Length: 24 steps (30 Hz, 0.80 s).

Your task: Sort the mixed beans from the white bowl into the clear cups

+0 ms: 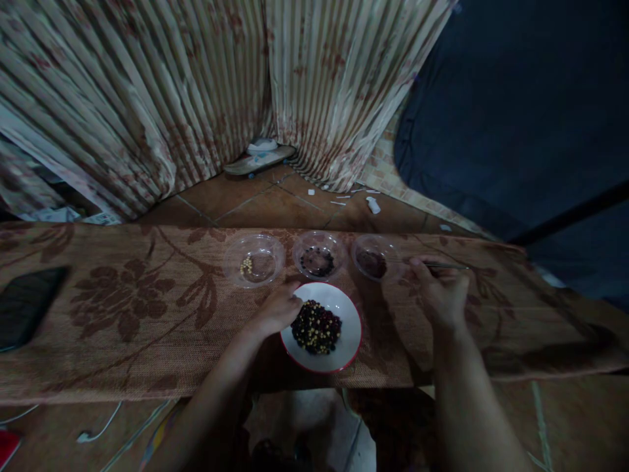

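Note:
A white bowl with a red rim sits on the cloth, holding a heap of mixed dark and pale yellow beans. My left hand grips the bowl's left rim, its fingers closed there. Beyond the bowl stand three clear plastic bowls in a row: the left one has a few yellow beans, the middle one black beans, the right one dark reddish beans. Just right of that last bowl, my right hand is closed around slim metal tweezers, their tips pointing left and hard to make out.
A patterned brown cloth covers the narrow table. At its left end lies a dark phone. Striped curtains, a skateboard and white scraps on the tiled floor are behind. Dark blue fabric hangs at right.

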### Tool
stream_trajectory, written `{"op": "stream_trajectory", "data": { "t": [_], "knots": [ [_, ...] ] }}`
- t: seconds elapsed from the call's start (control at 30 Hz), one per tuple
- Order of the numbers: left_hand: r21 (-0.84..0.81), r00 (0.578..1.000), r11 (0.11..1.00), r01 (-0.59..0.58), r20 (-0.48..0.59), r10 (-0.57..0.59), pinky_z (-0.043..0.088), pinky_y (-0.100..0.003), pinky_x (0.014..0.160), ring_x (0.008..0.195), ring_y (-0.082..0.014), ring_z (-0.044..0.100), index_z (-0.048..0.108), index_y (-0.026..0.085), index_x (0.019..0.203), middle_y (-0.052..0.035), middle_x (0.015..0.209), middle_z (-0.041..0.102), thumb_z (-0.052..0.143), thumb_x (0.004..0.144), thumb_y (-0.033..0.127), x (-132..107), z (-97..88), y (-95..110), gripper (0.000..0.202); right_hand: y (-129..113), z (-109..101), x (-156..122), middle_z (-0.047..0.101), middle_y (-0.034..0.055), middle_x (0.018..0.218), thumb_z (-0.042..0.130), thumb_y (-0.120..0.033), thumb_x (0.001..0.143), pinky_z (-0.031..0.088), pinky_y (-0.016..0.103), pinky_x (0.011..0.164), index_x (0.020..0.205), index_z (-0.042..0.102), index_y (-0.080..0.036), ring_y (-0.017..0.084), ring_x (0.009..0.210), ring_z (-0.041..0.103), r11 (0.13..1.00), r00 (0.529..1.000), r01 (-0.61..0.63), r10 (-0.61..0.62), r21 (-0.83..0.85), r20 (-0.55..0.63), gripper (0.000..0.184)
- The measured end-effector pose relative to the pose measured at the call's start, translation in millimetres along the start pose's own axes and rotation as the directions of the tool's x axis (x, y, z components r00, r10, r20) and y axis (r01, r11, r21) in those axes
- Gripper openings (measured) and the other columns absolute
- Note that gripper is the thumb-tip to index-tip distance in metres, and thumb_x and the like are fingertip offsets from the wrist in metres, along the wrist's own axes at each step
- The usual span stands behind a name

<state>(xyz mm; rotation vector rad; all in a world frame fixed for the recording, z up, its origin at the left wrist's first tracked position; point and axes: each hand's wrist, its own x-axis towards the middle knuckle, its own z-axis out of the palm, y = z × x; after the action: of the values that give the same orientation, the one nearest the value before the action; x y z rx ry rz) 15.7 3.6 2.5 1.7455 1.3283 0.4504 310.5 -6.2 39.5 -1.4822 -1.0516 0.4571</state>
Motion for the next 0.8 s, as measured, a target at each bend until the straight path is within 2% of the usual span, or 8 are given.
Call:
{"op": "stream_trajectory", "data": {
  "t": [0.1, 0.17, 0.2, 0.3, 0.33, 0.4, 0.6, 0.8],
  "knots": [
    [-0.033, 1.000, 0.999, -0.017, 0.025, 0.017, 0.049, -0.036, 0.085, 0.088, -0.0221, 0.064, 0.062, 0.019, 0.095, -0.0069, 0.096, 0.070, 0.042, 0.076, 0.012, -1, -0.5, 1, 0.028, -8, 5, -9, 0.059, -0.0017, 0.055, 0.073, -0.035, 0.074, 0.045, 0.026, 0.051, 0.075, 0.067, -0.018, 0.013, 0.051, 0.054, 0.998, 0.991, 0.040, -0.046, 0.051, 0.122, 0.018],
    [-0.047, 0.999, 0.999, -0.027, 0.027, 0.028, 0.048, -0.036, 0.086, 0.090, -0.0218, 0.064, 0.062, 0.018, 0.097, -0.0069, 0.098, 0.070, 0.042, 0.077, 0.012, -1, -0.4, 1, 0.029, -16, 7, -18, 0.059, -0.0017, 0.056, 0.073, -0.036, 0.074, 0.045, 0.026, 0.052, 0.076, 0.068, -0.019, 0.013, 0.053, 0.055, 0.996, 0.940, 0.013, -0.044, 0.093, 0.337, 0.017],
    [-0.050, 0.999, 0.998, -0.034, 0.022, 0.035, 0.048, -0.036, 0.088, 0.092, -0.0221, 0.063, 0.062, 0.018, 0.097, -0.0073, 0.099, 0.070, 0.043, 0.077, 0.011, -1, -0.3, 1, 0.029, -20, 8, -23, 0.060, -0.0013, 0.057, 0.074, -0.036, 0.074, 0.045, 0.026, 0.052, 0.077, 0.069, -0.019, 0.013, 0.053, 0.055, 0.996, 0.885, -0.023, -0.022, 0.091, 0.465, 0.018],
    [-0.051, 0.998, 0.997, -0.057, 0.006, 0.057, 0.047, -0.037, 0.090, 0.095, -0.0233, 0.063, 0.064, 0.018, 0.098, -0.0082, 0.102, 0.070, 0.043, 0.075, 0.009, -1, 0.5, 1, 0.032, -28, 11, -34, 0.062, 0.0000, 0.060, 0.072, -0.041, 0.076, 0.043, 0.025, 0.050, 0.078, 0.071, -0.019, 0.013, 0.053, 0.054, 0.994, 0.654, -0.105, 0.074, -0.005, 0.753, 0.022],
    [-0.054, 0.998, 0.997, -0.056, 0.006, 0.057, 0.048, -0.037, 0.089, 0.095, -0.0234, 0.063, 0.064, 0.018, 0.098, -0.0077, 0.101, 0.070, 0.043, 0.074, 0.009, 0, 0.8, 1, 0.033, -29, 13, -37, 0.061, 0.0000, 0.061, 0.071, -0.042, 0.077, 0.042, 0.025, 0.050, 0.078, 0.071, -0.018, 0.012, 0.053, 0.053, 0.994, 0.601, -0.108, 0.093, -0.035, 0.794, 0.023],
    [-0.060, 0.999, 0.998, -0.034, 0.016, 0.035, 0.049, -0.035, 0.084, 0.091, -0.0227, 0.063, 0.065, 0.019, 0.096, -0.0063, 0.095, 0.071, 0.043, 0.073, 0.008, -1, 1.4, 2, 0.034, -29, 16, -40, 0.060, -0.0005, 0.061, 0.069, -0.043, 0.079, 0.041, 0.024, 0.050, 0.079, 0.071, -0.018, 0.012, 0.055, 0.052, 0.994, 0.547, -0.093, 0.105, -0.064, 0.831, 0.025],
    [-0.047, 1.000, 0.999, 0.003, 0.007, -0.002, 0.049, -0.034, 0.078, 0.083, -0.0213, 0.063, 0.063, 0.017, 0.091, -0.0069, 0.091, 0.070, 0.044, 0.073, 0.007, 0, 2.9, 0, 0.028, -20, 20, -39, 0.060, 0.0004, 0.066, 0.067, -0.043, 0.081, 0.040, 0.025, 0.053, 0.082, 0.069, -0.016, 0.011, 0.056, 0.050, 0.992, 0.487, -0.085, 0.120, -0.090, 0.865, 0.027],
    [-0.044, 1.000, 0.999, 0.008, 0.013, -0.007, 0.048, -0.033, 0.079, 0.083, -0.0200, 0.061, 0.061, 0.018, 0.089, -0.0065, 0.091, 0.069, 0.044, 0.075, 0.008, 2, 4.1, -3, 0.024, -18, 19, -39, 0.058, -0.0002, 0.064, 0.066, -0.046, 0.080, 0.038, 0.025, 0.052, 0.081, 0.068, -0.016, 0.012, 0.056, 0.049, 0.990, 0.499, -0.090, 0.143, -0.113, 0.855, 0.030]
  ]
}}
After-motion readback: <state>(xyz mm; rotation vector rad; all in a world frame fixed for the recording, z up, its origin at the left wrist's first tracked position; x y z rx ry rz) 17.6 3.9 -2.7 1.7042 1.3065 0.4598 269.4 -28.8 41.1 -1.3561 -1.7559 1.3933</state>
